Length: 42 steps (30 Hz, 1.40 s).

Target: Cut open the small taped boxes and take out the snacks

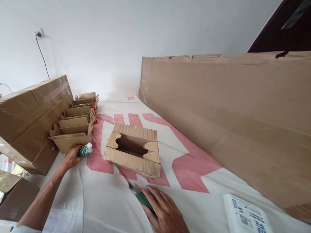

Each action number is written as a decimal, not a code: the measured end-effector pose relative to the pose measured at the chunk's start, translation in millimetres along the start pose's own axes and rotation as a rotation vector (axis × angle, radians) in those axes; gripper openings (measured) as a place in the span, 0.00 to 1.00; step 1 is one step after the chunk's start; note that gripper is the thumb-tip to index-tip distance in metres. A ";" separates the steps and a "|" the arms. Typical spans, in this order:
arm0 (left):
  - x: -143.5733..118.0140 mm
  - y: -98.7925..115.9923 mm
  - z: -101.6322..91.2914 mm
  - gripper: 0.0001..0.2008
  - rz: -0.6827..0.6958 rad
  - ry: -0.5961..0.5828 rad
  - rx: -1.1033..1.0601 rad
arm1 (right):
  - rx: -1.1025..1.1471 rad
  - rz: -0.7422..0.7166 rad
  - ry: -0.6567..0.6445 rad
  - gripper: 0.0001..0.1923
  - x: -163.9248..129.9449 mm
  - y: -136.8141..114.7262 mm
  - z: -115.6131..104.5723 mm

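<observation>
My left hand (72,157) is closed around a small green printed pack with a white end (85,150), low over the cloth beside the nearest open cardboard box (74,140). At the bottom centre, my right hand (164,213) has its fingers over a dark green object (144,200), whose kind I cannot make out. A pale translucent strip and a dark tip show just beyond it. Ahead of that hand stands a small cardboard box (132,165) with its top flaps folded outward and a dark hollow inside.
Several open boxes line up against stacked taped cartons (29,114) on the left. A closed carton (15,196) sits at lower left. A long cardboard panel (222,116) borders the right. At lower right lies a white printed device (249,220). A person's head shows at far left.
</observation>
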<state>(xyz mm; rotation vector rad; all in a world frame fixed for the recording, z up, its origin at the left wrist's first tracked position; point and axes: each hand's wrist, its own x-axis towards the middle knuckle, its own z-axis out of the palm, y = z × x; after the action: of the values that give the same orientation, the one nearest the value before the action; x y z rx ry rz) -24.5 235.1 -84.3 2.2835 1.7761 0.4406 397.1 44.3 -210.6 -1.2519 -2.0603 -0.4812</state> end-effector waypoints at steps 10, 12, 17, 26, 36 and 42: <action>64.7 -1.3 5.6 0.32 -0.021 0.004 0.024 | 0.019 0.006 0.017 0.19 -2.0 1.4 3.0; 77.9 -2.8 6.4 0.33 -0.029 0.005 0.031 | 0.028 0.008 0.019 0.19 -2.8 2.0 3.6; 106.6 -5.7 6.7 0.33 -0.049 0.011 0.055 | 0.047 0.031 0.000 0.19 -3.4 1.8 3.0; 130.3 -9.7 -6.5 0.33 -0.043 0.007 0.069 | 0.065 0.046 0.007 0.19 -3.1 1.2 2.9; 120.3 -8.7 -11.2 0.26 0.025 -0.001 0.082 | 0.057 0.053 -0.024 0.18 -0.3 -0.9 -2.5; 101.6 -26.8 -29.1 0.26 -0.022 -0.029 0.166 | 0.071 0.062 -0.044 0.18 0.1 -1.8 -3.0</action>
<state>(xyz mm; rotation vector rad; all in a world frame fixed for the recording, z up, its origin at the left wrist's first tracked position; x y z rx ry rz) -36.2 339.7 -56.0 2.3629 1.8867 0.2627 396.5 41.7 -208.3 -1.2908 -2.0503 -0.3522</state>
